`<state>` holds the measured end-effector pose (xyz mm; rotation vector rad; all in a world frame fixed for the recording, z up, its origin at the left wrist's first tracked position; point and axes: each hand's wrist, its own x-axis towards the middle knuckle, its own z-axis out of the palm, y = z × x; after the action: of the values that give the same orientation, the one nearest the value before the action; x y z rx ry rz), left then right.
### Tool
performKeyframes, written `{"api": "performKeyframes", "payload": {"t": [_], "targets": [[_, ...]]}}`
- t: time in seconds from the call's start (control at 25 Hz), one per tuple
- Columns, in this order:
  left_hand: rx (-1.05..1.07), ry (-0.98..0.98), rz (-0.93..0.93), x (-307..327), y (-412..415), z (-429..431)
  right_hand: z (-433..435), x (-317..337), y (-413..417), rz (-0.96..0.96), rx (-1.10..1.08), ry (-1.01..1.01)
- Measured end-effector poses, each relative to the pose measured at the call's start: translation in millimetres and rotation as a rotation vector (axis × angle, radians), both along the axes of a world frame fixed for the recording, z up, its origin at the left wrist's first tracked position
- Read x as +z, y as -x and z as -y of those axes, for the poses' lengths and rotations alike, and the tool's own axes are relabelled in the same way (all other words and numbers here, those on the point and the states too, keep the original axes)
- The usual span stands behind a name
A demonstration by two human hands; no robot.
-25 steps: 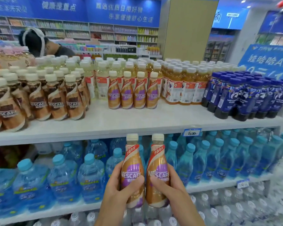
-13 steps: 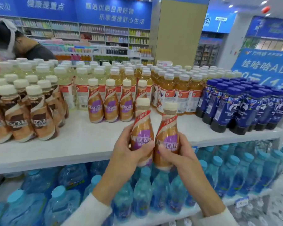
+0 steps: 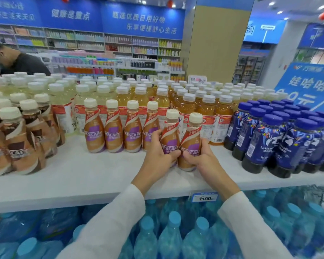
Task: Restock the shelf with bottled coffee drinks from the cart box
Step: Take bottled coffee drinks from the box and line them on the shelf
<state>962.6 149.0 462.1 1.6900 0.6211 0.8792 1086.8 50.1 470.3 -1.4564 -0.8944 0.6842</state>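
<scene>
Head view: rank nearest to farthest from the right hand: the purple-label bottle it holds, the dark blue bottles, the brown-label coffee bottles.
1. Purple-label cream-capped plastic coffee bottle: gripped in the right hand.
2. Dark blue plastic bottles with blue caps: just right, same shelf.
3. Brown-label cream-capped coffee bottles: far left of shelf.

Bright even overhead store light, faint shadows, wide-angle bowing at edges, soft blur throughout

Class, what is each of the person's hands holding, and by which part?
The left hand grips the left coffee bottle, the right hand the right coffee bottle, each round its lower body.
</scene>
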Motion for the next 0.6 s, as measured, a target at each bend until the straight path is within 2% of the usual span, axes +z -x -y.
{"api": "performKeyframes", "payload": {"t": [0.12, 0.24, 0.32, 0.6], "targets": [[0.030, -0.032, -0.096, -9, 7, -1, 4, -12, -2, 0.093, -0.044, 0.028], [0.232, -0.103, -0.207, -21, 13, 7, 10, -29, 8, 0.265, -0.267, 0.068], [0.323, -0.142, -0.224, -22, 8, 9, 6, -32, 11, 0.344, -0.330, 0.095], [0.452, -0.262, -0.281, -17, -26, 4, -33, -26, -14, 0.398, -0.267, 0.168]]}}
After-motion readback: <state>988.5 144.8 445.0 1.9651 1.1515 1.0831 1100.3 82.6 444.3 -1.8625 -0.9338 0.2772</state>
